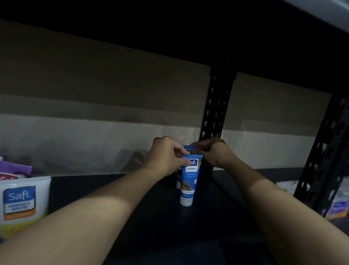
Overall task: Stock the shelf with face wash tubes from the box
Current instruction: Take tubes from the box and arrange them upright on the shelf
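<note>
On the shelf (214, 220), left grip (165, 154) pinches the front tube (189, 180) upright, right grip (207, 152) pinches the rear tube (187, 148), apparently squaring their row.

Surroundings: wall, rack posts, neighbouring stock.
We record a two-tone beige wall (89, 82) behind, black perforated rear post (216, 106) and front post (336, 129), a grey beam (327, 12) overhead, and blurred blue-and-orange packs (340, 207) beyond the front post.
</note>
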